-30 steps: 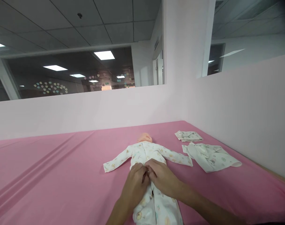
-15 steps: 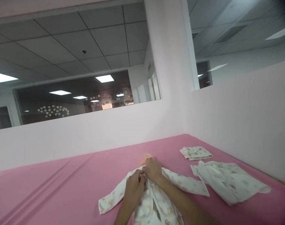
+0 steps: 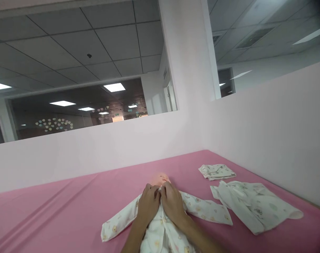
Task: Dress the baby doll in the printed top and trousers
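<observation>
A white baby garment (image 3: pixel 207 209) with small printed figures lies spread on the pink surface, both long sleeves stretched outward. Above its collar shows the peach-coloured head of what looks like a baby doll (image 3: pixel 160 178); the rest of the doll is hidden. My left hand (image 3: pixel 149 202) has its fingers curled closed on the left side of the garment's neckline. Right beside it, my right hand (image 3: pixel 172 201) pinches the other side of the neckline. The knuckles almost meet, and the fingertips are largely hidden.
On the right of the pink sheet (image 3: pixel 70 207) lie a folded white printed cloth (image 3: pixel 218 172) and a looser white printed garment (image 3: pixel 257 205). White walls (image 3: pixel 267 133) with windows rise behind the sheet and along its right side.
My right hand has come down from beside the doll's head to the collar, level with my left hand. More of the head shows. The view has shifted slightly.
</observation>
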Demonstrator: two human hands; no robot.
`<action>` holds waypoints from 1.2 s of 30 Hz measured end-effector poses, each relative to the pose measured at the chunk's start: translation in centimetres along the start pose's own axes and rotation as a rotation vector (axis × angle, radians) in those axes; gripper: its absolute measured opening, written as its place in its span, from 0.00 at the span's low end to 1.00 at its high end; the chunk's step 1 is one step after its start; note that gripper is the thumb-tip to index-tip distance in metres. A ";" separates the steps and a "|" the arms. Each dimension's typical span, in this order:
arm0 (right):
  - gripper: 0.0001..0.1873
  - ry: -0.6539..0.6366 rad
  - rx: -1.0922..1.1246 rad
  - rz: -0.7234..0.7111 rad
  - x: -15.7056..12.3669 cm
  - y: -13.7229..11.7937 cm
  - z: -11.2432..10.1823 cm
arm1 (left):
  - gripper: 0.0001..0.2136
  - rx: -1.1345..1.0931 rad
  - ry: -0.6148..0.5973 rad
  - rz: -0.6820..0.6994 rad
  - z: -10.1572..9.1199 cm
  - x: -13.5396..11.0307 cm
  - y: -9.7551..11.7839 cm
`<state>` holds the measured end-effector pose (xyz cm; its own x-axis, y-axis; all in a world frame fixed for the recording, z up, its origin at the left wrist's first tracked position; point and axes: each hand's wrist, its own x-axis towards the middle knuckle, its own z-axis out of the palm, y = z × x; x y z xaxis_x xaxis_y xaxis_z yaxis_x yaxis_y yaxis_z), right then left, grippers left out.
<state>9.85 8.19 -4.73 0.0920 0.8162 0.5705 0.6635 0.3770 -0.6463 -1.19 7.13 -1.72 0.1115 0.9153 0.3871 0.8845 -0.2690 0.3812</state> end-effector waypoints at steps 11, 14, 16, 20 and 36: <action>0.11 0.041 0.256 0.191 -0.8 -0.7 -1.6 | 0.09 -0.523 0.172 -0.040 0.0 -0.9 -2.1; 0.14 -0.016 0.093 0.114 -1.6 -1.8 -1.9 | 0.09 -0.588 0.150 -0.030 -0.1 -1.2 -2.5; 0.09 -0.053 -0.030 0.034 -2.0 -2.3 -1.9 | 0.09 -0.593 0.162 -0.024 -0.2 -1.3 -2.6; 0.04 -0.088 -0.128 0.031 -2.0 -2.2 -2.0 | 0.09 -0.537 0.195 -0.067 0.0 -1.4 -2.8; 0.13 -0.176 -0.176 -0.061 -1.4 -0.7 -3.2 | 0.11 -0.270 0.202 0.039 -1.2 -2.8 -1.9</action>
<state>11.61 5.39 -3.48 -0.0726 0.8641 0.4981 0.7846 0.3579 -0.5063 -3.71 4.71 -2.57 0.0276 0.8321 0.5540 0.7267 -0.3973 0.5605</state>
